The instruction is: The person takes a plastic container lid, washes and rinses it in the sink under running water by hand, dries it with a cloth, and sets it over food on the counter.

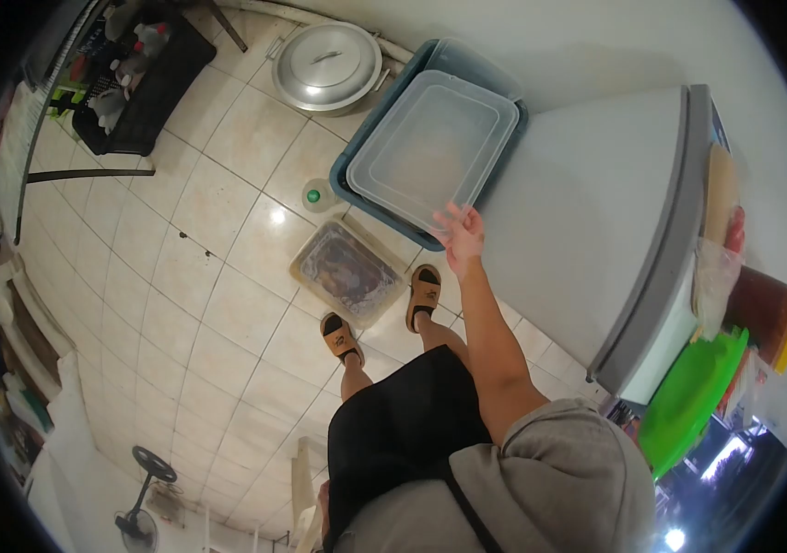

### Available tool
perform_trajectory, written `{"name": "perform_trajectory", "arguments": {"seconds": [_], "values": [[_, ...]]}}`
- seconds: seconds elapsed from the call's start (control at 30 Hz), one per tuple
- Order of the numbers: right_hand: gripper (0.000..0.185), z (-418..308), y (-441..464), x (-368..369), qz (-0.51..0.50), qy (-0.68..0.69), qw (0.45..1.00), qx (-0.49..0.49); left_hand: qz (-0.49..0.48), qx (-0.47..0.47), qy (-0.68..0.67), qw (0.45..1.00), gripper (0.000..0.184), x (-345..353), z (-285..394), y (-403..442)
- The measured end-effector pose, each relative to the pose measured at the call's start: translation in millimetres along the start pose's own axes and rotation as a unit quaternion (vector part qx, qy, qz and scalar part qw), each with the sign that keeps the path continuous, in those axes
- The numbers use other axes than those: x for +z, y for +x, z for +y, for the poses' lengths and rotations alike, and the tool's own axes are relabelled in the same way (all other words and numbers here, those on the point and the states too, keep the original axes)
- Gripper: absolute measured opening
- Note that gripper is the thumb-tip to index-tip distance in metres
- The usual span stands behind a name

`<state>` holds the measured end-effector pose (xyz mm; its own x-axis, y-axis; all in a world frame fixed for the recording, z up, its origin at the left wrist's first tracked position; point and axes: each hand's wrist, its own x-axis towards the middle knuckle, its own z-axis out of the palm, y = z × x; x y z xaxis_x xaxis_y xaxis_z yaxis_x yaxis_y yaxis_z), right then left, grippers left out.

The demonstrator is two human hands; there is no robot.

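My right hand (461, 238) reaches out at the near corner of a translucent plastic lid (435, 147). Its fingers are spread, with the tips over the lid's edge; no grip on it shows. Under the lid is a blue-green plastic tub (346, 192), and another clear piece (476, 66) stands at its far end. On the floor near my feet lies a clear lidded container (349, 272) with dark contents. Only a sliver of skin, possibly my left hand (324, 502), shows beside my black shorts; its fingers are hidden.
A large lidded metal pot (327, 69) and a green-capped bottle (313, 195) stand left of the tub. A white refrigerator (587, 212) is at the right, with a green plastic item (693, 401) beyond. A black crate (168, 88) holds bottles; a fan (140, 525) stands lower left.
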<state>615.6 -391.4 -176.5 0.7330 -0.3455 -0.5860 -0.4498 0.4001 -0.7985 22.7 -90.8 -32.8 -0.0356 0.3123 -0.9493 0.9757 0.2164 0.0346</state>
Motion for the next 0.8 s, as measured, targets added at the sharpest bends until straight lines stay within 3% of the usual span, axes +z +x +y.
{"name": "perform_trajectory", "arguments": {"seconds": [0.17, 0.43, 0.6, 0.7, 0.8], "values": [[0.044, -24.2, -38.0, -15.4, -0.088, 0.116, 0.988, 0.050, -0.003, 0.024, -0.002, 1.000, 0.031, -14.2, -1.8, -11.9], [0.039, -89.6, -96.9, 8.7, -0.160, 0.081, 0.983, 0.027, -0.007, 0.071, -0.013, 0.997, 0.031, -36.0, -1.9, -11.9], [0.038, -122.2, -124.7, 17.8, -0.210, 0.067, 0.975, 0.008, 0.018, 0.157, -0.021, 0.987, 0.031, -50.3, 24.6, 24.4], [0.037, -134.0, -145.6, 17.9, -0.228, 0.069, 0.971, 0.015, 0.099, 0.247, 0.108, 0.958, 0.036, -54.9, 116.0, 13.1], [0.038, -164.1, -180.1, 30.6, -0.247, 0.079, 0.966, 0.016, 0.046, 0.327, -0.019, 0.944, 0.041, -30.2, 261.4, -68.4]]}}
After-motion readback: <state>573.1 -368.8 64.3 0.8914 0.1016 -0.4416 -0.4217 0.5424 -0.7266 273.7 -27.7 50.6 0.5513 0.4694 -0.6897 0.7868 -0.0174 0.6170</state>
